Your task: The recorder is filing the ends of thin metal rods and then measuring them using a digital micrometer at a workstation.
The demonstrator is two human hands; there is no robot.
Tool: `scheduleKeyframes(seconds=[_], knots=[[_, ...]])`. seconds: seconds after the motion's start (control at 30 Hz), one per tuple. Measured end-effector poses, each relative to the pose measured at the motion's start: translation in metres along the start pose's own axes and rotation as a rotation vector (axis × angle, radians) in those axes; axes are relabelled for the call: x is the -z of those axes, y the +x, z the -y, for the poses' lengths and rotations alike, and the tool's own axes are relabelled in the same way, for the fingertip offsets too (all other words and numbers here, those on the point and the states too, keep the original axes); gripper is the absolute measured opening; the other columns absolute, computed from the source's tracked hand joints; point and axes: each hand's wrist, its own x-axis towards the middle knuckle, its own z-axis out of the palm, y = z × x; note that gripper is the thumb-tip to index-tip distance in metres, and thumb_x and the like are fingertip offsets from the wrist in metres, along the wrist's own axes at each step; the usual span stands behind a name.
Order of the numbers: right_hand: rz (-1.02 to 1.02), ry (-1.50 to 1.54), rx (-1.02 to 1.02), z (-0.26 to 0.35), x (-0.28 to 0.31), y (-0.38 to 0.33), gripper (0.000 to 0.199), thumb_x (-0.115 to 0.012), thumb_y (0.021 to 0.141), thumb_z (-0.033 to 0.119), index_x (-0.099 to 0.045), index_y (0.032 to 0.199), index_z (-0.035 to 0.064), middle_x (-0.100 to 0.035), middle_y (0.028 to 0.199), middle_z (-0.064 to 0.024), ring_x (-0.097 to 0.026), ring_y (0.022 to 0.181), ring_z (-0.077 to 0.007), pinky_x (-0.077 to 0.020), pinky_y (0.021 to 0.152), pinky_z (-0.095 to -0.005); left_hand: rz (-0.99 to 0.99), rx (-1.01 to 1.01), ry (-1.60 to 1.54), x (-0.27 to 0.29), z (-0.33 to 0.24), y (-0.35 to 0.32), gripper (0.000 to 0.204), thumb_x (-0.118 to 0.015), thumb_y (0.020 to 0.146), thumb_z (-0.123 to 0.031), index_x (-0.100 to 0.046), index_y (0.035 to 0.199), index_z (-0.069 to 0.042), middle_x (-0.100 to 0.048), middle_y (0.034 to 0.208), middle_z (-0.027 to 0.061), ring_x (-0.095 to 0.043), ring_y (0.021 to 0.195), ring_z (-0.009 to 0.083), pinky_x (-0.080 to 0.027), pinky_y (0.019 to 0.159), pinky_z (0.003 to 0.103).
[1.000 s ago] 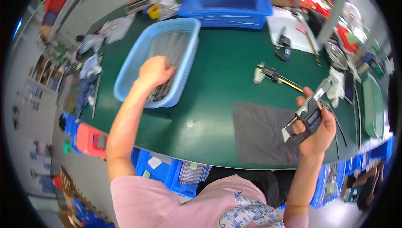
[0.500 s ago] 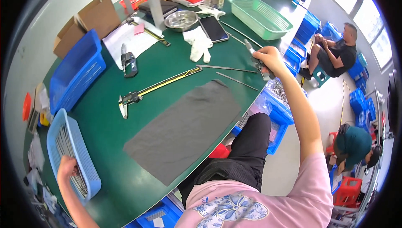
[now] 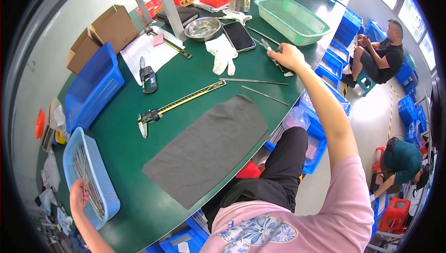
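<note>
Green bench — left hand (image 3: 78, 196) grip clamped on metal rods (image 3: 86, 174) in light-blue basket (image 3: 109, 202); right hand (image 3: 288, 56) grips a tool (image 3: 271, 50).

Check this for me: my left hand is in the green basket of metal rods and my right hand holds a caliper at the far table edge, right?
Not quite. In the head view, your left hand is in the light blue basket holding the metal rods; the green basket sits far off across the table. Your right hand does hold a caliper at the far edge.
</note>
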Motion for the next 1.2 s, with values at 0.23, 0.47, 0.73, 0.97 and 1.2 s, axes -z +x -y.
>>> scheduleKeyframes(seconds=[0.23,0.47,0.73,0.97,1.2], knots=[[-0.121,-0.207,0.169,-0.003,-0.014,-0.002,0.051,-0.050,0.085,0.050,-0.063,0.084,0.0006,-0.065,0.087,-0.0201,-0.065,0.082,-0.0361,-0.0513,0.071,-0.0443,-0.042,-0.333,-0.306,0.002,-0.012,-0.062,0.022,-0.053,0.093,-0.032,-0.050,0.086,-0.011,-0.043,0.068,-0.0041,-0.030,0.044,0.0021,-0.018,0.033,0.017],[0.139,-0.021,-0.091,0.003,0.011,0.004,0.066,-0.065,0.063,0.064,-0.070,0.075,-0.0003,-0.067,0.077,-0.0182,-0.067,0.074,-0.0308,-0.0508,0.067,-0.0402,0.816,-0.718,-1.015,-0.138,-0.048,-0.142,0.025,-0.041,0.099,-0.024,-0.035,0.079,-0.010,-0.033,0.070,0.0003,-0.028,0.048,0.0067,-0.022,0.038,0.019],[0.221,1.550,-0.474,0.035,0.030,-0.064,0.039,-0.058,0.089,0.045,-0.057,0.080,0.0072,-0.058,0.060,-0.0045,-0.047,0.034,-0.0088,-0.0390,0.031,-0.0207,0.918,-0.507,-1.125,-0.294,-0.060,-0.172,0.039,-0.033,0.100,-0.039,-0.041,0.075,-0.009,-0.046,0.078,0.0058,-0.049,0.072,0.0174,-0.060,0.064,0.037],[0.529,1.589,-0.407,0.074,0.030,-0.138,0.028,-0.050,0.092,0.035,-0.055,0.091,0.0073,-0.054,0.061,-0.0045,-0.044,0.034,-0.0106,-0.0395,0.034,-0.0256,0.874,-0.496,-0.900,-0.300,-0.033,-0.154,0.051,-0.028,0.100,-0.045,-0.049,0.076,-0.005,-0.047,0.062,0.0038,-0.049,0.053,0.0140,-0.041,0.042,0.025],[1.133,2.341,-0.362,0.093,0.031,-0.198,0.050,-0.051,0.084,0.033,-0.047,0.121,-0.0003,-0.055,0.094,-0.0166,-0.056,0.057,-0.0193,-0.0453,0.043,-0.0297,0.854,-0.494,-0.879,-0.304,-0.016,-0.173,0.046,-0.033,0.100,-0.037,-0.053,0.085,0.001,-0.054,0.064,0.0093,-0.058,0.052,0.0186,-0.049,0.043,0.028]])
